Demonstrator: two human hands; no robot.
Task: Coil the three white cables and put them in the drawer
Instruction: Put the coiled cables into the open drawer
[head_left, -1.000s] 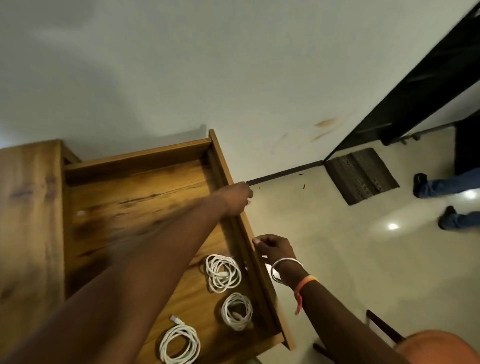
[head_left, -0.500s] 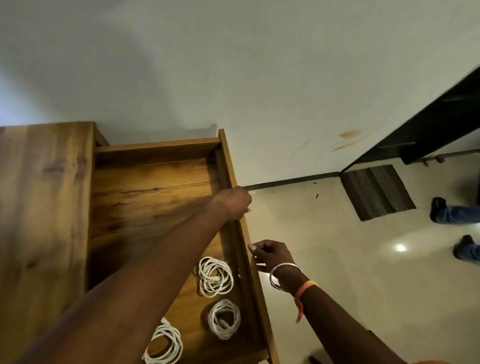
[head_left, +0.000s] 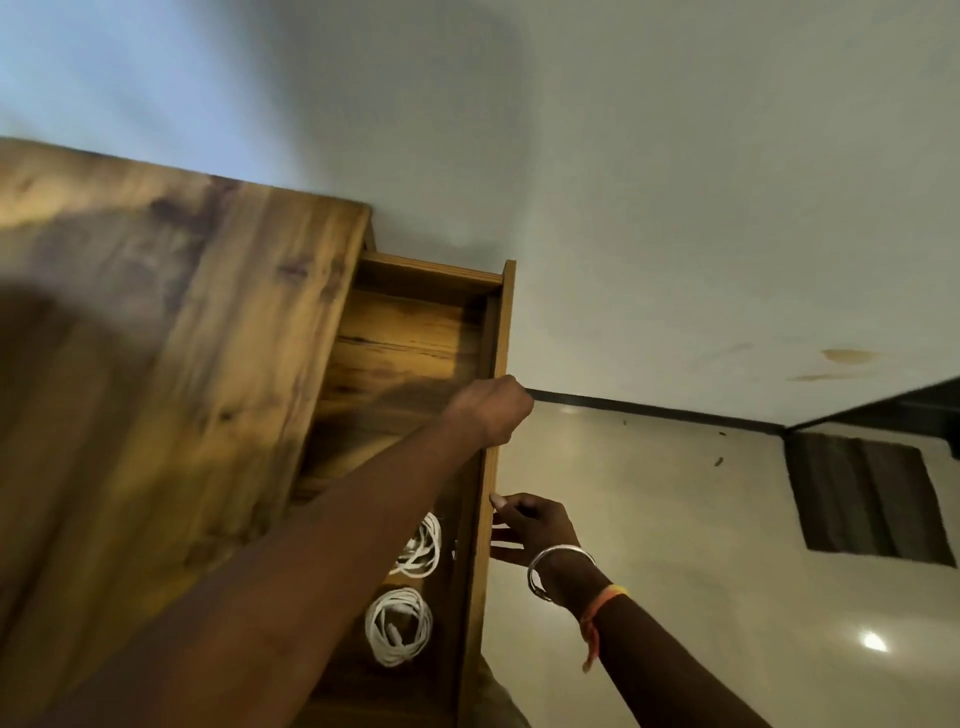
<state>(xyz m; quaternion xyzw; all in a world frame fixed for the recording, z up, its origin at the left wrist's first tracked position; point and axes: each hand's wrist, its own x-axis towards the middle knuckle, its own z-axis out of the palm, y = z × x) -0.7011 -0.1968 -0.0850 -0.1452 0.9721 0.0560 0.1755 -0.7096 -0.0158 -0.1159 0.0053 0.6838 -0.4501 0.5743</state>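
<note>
The wooden drawer (head_left: 503, 322) sticks partly out from under the desk top. Two coiled white cables lie inside it, one (head_left: 422, 545) half behind my left forearm and one (head_left: 399, 626) nearer to me. The third coil is hidden by that arm. My left hand (head_left: 493, 410) is closed over the top edge of the drawer's front board. My right hand (head_left: 535, 527), with a silver bangle and an orange band on the wrist, rests its fingertips against the outer face of that board and holds nothing.
The wooden desk top (head_left: 156, 338) fills the left side. A pale wall (head_left: 649, 182) rises behind, with a black skirting (head_left: 649, 409) at its foot. On the glossy floor (head_left: 701, 545) lies a dark mat (head_left: 867, 499) at the right.
The drawer has slid in under the desk top, so less of its inside shows. Both hands stayed on its front board. The third coil has gone out of sight.
</note>
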